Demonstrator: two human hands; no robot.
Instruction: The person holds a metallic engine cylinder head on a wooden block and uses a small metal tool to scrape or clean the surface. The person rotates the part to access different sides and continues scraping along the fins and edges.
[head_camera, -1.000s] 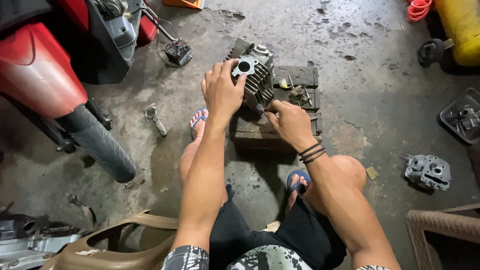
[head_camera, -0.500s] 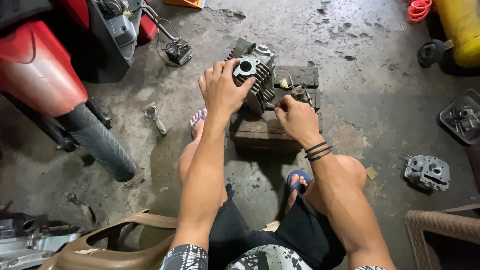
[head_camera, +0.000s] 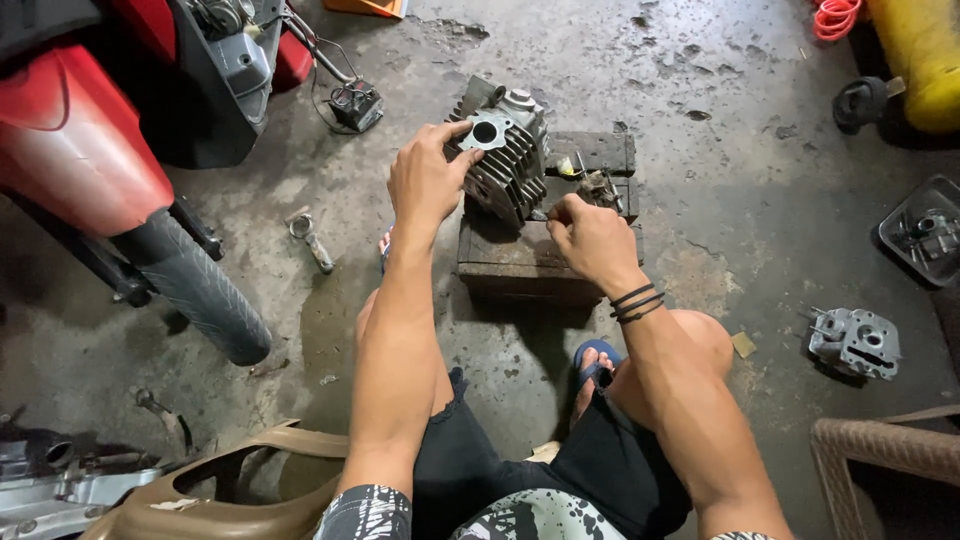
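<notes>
Seated on a concrete floor, a person's right hand (head_camera: 590, 235) pinches a small tool, too small to identify, at the base of a finned metal engine cylinder (head_camera: 505, 160) atop a wooden block (head_camera: 520, 262). The left hand (head_camera: 425, 180) clasps its upper edge. Likely heavy, rigid, greasy; the fins offer the surest hold.

The left hand (head_camera: 425, 180) grips the finned engine cylinder (head_camera: 505, 160) standing on a wooden block (head_camera: 520, 260). Just right of it, the right hand (head_camera: 590, 240) pinches a thin tool, its tip at the fins. A connecting rod (head_camera: 308, 238) lies on the floor left of the left hand.
</notes>
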